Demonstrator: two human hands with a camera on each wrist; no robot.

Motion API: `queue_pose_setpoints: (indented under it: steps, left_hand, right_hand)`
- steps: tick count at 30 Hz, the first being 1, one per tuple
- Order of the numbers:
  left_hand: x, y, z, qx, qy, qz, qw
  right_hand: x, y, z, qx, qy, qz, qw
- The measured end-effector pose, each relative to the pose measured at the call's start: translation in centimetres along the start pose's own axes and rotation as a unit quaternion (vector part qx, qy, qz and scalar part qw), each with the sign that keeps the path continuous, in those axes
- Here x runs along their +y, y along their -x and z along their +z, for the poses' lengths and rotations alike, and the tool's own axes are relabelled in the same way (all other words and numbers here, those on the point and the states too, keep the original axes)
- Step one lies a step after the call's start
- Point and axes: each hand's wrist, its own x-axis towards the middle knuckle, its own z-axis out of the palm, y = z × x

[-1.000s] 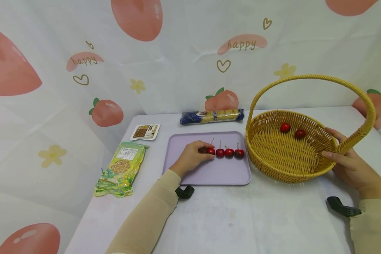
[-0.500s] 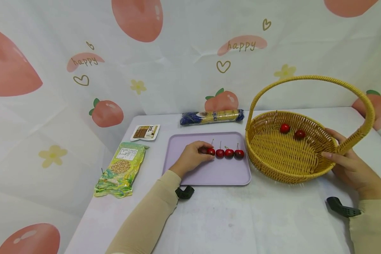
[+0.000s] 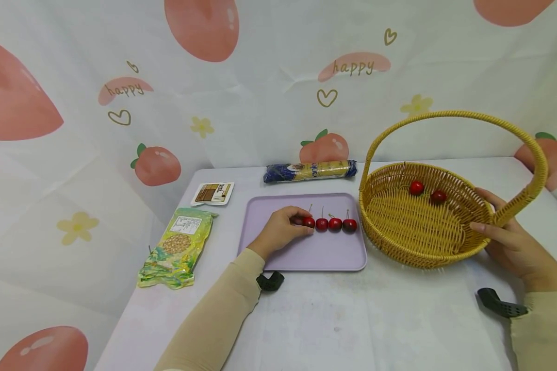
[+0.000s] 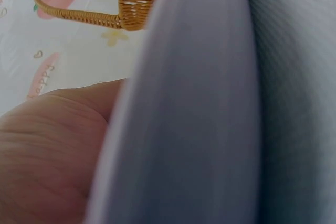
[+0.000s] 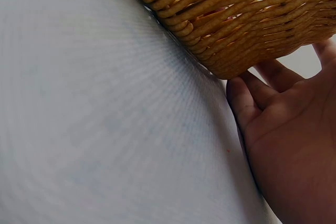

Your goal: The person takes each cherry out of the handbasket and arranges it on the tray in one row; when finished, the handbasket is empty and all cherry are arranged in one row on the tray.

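Left hand [image 3: 280,232] is pinching one cherry [image 3: 309,222]; lilac tray [image 3: 327,252] is lying beneath. Three more cherries [image 3: 335,224] are standing just right of the grip. Basket [image 3: 399,251] is sitting farther right, right hand [image 3: 515,247] gripping its rim, two cherries [image 3: 416,187] resting inside. Long packet [image 3: 310,171] is lying beyond the grip.

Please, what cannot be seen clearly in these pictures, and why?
Head: left hand covers part of the leftmost cherry.
Head: basket hides some fingers of the right hand.
Head: some print on the green bag is too small.
Left wrist: blurred tray hides the left fingertips.
Right wrist: the picture's edge cuts off the right hand.
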Motion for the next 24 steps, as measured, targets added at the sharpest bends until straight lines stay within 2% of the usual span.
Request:
queue_pose_setpoints:
  steps: [6, 15, 24]
  left_hand:
    - [0.05, -0.02, -0.01, 0.0, -0.003, 0.001, 1.0]
    - [0.01, 0.02, -0.06, -0.002, -0.003, -0.006, 1.0]
    - [-0.41, -0.08, 0.03, 0.002, 0.001, -0.01, 0.9999]
  right_hand:
    - [-0.03, 0.03, -0.05, 0.001, -0.003, 0.002, 1.0]
    - [0.11, -0.07, -0.27, -0.012, -0.001, -0.016, 0.9998]
    - [0.09, -0.04, -0.15, -0.009, -0.003, -0.009, 0.9999]
